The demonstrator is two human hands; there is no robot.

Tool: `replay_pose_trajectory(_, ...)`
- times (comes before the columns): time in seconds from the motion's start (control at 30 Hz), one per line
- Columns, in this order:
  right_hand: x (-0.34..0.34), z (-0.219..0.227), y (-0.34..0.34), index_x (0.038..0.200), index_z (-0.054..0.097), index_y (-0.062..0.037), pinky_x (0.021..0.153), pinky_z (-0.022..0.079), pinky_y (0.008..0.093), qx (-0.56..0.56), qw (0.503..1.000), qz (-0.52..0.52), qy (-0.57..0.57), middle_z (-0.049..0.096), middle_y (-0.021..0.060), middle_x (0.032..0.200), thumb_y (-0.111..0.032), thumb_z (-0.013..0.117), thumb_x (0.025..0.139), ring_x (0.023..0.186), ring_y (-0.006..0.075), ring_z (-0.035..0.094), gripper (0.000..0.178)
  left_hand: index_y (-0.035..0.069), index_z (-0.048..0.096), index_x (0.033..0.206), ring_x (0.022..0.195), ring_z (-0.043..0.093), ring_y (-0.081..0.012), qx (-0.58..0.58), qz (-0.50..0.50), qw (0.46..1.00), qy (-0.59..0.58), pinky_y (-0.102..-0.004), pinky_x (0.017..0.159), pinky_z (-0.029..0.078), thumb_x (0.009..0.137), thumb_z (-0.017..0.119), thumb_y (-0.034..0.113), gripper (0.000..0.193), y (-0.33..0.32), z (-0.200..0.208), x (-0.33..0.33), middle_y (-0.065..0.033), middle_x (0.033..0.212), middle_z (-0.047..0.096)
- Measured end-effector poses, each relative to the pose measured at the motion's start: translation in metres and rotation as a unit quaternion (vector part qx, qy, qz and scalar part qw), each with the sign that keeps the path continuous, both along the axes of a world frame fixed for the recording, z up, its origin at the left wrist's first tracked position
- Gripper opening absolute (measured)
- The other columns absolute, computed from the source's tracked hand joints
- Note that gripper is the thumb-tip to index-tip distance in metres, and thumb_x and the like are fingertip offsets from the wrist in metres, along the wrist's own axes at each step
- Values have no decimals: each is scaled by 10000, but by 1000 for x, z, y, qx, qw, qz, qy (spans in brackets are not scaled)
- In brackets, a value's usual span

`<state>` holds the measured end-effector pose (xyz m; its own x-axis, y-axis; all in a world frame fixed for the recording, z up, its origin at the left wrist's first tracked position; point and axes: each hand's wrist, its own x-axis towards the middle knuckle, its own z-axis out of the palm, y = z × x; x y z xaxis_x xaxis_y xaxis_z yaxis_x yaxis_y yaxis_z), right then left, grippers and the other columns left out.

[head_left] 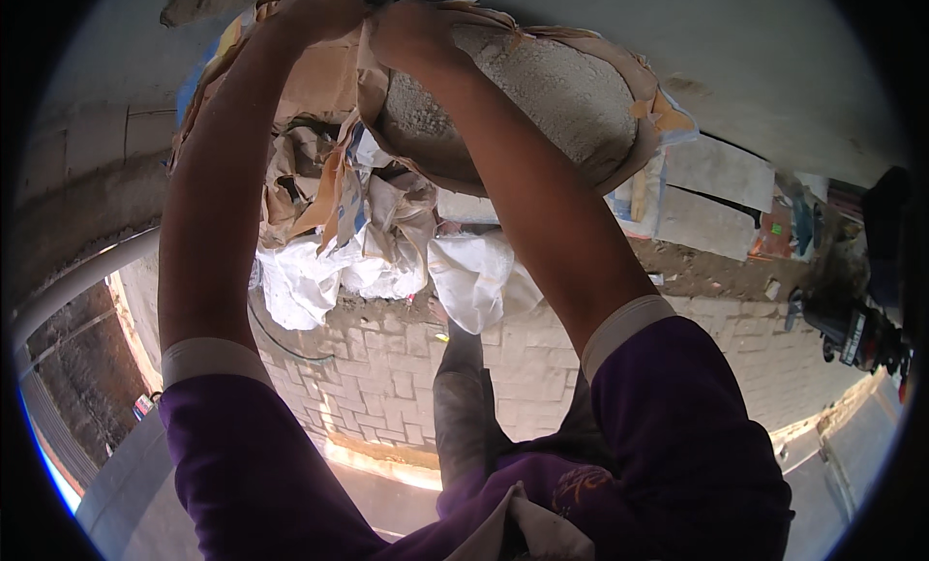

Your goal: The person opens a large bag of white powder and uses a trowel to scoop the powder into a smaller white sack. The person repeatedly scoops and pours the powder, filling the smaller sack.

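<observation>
1. At upper centre: open sack [643, 85] of powder [542, 91].
2. Right hand [411, 38]: fingers clenched on its left rim [372, 85].
3. Left hand [324, 11]: alongside; finger state cannot be told.
4. Steady, level grip should limit spills.

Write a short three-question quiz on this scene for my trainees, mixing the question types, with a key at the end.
1. Multiple choice. What fills the open brown paper sack by the person's right hand?
A: black gravel
B: pale grey powdery material
C: clear water

2. True or false? The short purple fabric sleeves end in pale cuffs.

3. Fill the gap with "above" or "below". In the picture, the crumpled white woven sacks lie ____ the filled paper sack.

Key: 1. B. 2. True. 3. Below.
</observation>
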<state>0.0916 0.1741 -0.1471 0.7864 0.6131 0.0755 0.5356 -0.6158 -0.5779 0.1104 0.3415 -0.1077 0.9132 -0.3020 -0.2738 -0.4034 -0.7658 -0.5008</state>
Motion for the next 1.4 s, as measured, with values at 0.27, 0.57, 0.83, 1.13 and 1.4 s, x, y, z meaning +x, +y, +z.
replay_pose_trajectory(0.27, 11, 21, -15, 883, 695, 46, 764, 533, 414, -24, 997, 22, 63, 668, 277, 899, -148, 529, 796, 866, 361, 674, 269, 141, 691, 924, 922, 638, -294, -178, 113, 978, -9, -418, 833, 510, 817, 607, 211, 153, -29, 25, -33, -127, 932, 667)
replay_pose_trajectory(0.57, 28, 23, -17, 761, 661, 48, 587, 518, 379, 40, 965, -11, 260, 647, 175, 708, -150, 518, 838, 619, 252, 639, 256, 95, 691, 822, 900, 655, -300, -59, -16, 998, 5, -409, 815, 516, 852, 589, 287, 219, -9, 19, -33, -121, 879, 683)
replay_pose_trajectory(0.83, 13, 21, -18, 757, 663, 55, 572, 511, 374, 39, 974, 22, 224, 629, 190, 667, -125, 507, 822, 604, 253, 634, 246, 69, 671, 827, 820, 665, -324, -131, 24, 991, -34, -426, 770, 533, 848, 599, 277, 222, -8, 23, -48, -143, 795, 674)
replay_pose_trajectory(1.13, 4, 28, -1, 880, 683, 59, 721, 533, 414, -47, 976, 30, 209, 668, 257, 827, -148, 525, 785, 808, 332, 674, 276, 83, 671, 875, 863, 672, -301, -89, 60, 994, -19, -408, 790, 537, 839, 623, 261, 187, -14, 29, -50, -143, 844, 680)
replay_pose_trajectory(1.4, -14, 27, 17, 742, 665, 47, 611, 517, 410, -66, 978, 40, 194, 638, 227, 696, -146, 499, 785, 608, 302, 640, 259, 79, 666, 860, 876, 646, -321, -99, 79, 990, -58, -417, 786, 525, 828, 634, 251, 178, 14, 30, -71, -146, 849, 659)
